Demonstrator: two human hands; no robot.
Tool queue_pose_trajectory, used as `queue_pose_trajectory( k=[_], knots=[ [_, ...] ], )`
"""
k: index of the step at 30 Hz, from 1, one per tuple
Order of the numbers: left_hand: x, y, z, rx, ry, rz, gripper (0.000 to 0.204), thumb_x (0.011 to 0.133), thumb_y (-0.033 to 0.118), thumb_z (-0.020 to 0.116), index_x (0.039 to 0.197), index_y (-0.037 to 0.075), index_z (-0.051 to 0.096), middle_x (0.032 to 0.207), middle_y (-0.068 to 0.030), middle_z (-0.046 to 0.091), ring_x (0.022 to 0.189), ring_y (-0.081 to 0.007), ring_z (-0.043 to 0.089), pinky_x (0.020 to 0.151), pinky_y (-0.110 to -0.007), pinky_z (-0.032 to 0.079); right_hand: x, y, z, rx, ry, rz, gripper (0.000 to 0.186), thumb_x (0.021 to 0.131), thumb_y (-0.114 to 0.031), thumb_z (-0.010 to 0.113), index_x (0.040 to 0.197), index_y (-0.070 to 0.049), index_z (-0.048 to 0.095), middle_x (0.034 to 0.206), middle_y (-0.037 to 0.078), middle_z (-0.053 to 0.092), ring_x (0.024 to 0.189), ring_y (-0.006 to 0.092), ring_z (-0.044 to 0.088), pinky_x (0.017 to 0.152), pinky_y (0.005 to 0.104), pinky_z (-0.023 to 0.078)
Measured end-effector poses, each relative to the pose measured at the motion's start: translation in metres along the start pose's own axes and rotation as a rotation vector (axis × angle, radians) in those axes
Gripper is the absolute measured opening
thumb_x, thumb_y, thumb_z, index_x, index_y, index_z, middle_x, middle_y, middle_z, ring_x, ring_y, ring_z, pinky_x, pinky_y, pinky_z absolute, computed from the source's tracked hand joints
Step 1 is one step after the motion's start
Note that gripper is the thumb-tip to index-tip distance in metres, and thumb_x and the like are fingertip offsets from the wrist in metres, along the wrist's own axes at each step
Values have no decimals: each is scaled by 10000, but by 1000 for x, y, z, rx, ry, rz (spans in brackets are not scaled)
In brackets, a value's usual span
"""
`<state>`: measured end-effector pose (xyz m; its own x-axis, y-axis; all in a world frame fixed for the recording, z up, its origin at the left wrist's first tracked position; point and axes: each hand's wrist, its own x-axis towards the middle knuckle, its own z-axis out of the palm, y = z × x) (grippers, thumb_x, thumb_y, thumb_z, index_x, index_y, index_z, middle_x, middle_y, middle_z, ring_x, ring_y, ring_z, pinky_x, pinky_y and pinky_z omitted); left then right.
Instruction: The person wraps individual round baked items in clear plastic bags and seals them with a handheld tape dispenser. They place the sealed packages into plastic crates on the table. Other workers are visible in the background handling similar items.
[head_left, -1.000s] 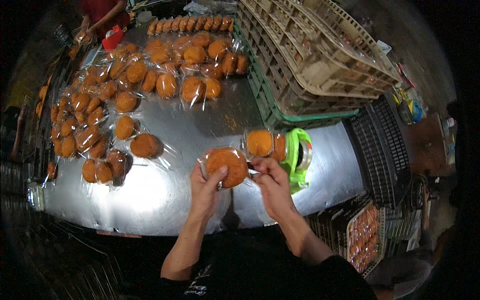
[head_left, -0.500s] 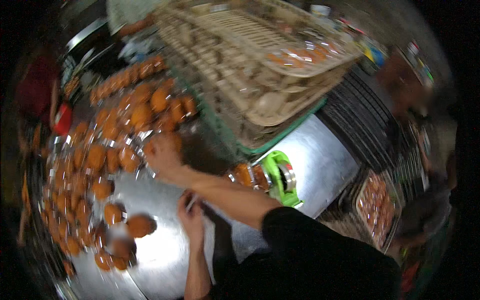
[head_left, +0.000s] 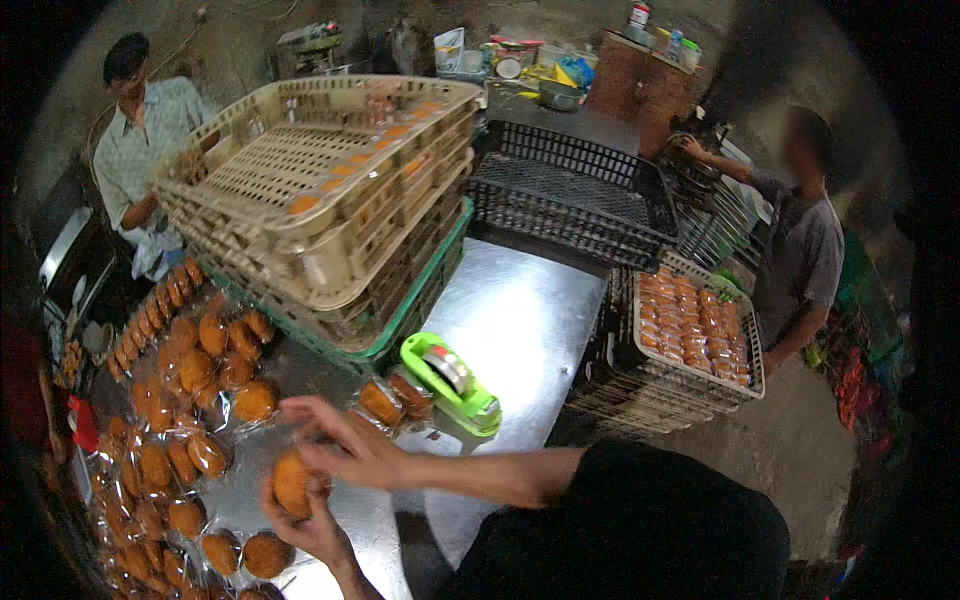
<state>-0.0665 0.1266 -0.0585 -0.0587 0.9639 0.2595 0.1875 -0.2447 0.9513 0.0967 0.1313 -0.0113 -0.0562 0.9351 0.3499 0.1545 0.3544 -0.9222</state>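
Watching remotely, I saw my left hand [head_left: 312, 528] grip one bun [head_left: 290, 484] over the metal table [head_left: 512, 312], my right hand [head_left: 352, 450] angled across it, fingers spread. Two wrapped buns [head_left: 381, 402] lay beside one green tape dispenser [head_left: 454, 392]. Half a second earlier, the right hand had reached to the bun pile [head_left: 196, 370].

The tape dispenser [head_left: 450, 385] stands on the table [head_left: 500, 290]. Just left of it lie two wrapped buns [head_left: 381, 402]; farther left, many loose buns [head_left: 155, 465]. Behind it, leftward, rises the crate stack [head_left: 335, 265]; behind it, rightward, the baskets [head_left: 560, 190]. Well right stands the filled crate [head_left: 655, 380]. Left of it and nearer the person, the single bun [head_left: 290, 480] sits in the left hand [head_left: 318, 530], beside the right hand [head_left: 355, 450].
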Motion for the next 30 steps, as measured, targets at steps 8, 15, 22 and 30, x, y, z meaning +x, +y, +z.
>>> queue_pose_trajectory(
  k=[8, 15, 22, 30],
  knots=[
    [-31, 76, 70, -374, 43, -66, 474, 1013, 420, 455, 1233, 2, 490, 1150, -125, 547, 1040, -246, 551, 930, -393, 454, -91, -36, -49, 114, 550, -47, 652, 868, -187, 698, 1341, -4, 289, 1304, 166, 398, 1278, 260, 412, 1080, 370, 338],
    [-59, 84, 122, -458, 33, -170, 516, 1005, 470, 420, 1117, -19, 540, 1050, -138, 601, 943, -245, 602, 784, -381, 536, -113, -29, -87, 214, 383, -83, 281, 920, -238, 610, 1048, -5, 518, 992, 120, 532, 896, 282, 574, 791, 381, 466],
    [-95, 119, 193, -172, 45, 287, 259, 1014, 264, 492, 1061, 11, 520, 1188, -138, 573, 1080, -228, 543, 936, -354, 454, -123, -42, -187, -99, 502, -363, 159, 903, -167, 587, 900, -14, 541, 991, 126, 563, 908, 317, 567, 801, 405, 454],
    [-64, 174, 222, -419, 44, 135, 443, 980, 317, 537, 1269, -2, 436, 1253, -182, 545, 1106, -277, 566, 941, -412, 502, -118, -70, -303, 59, 618, -371, 199, 968, -205, 547, 923, -11, 557, 1056, 138, 510, 1002, 259, 529, 892, 386, 429]
  ],
)
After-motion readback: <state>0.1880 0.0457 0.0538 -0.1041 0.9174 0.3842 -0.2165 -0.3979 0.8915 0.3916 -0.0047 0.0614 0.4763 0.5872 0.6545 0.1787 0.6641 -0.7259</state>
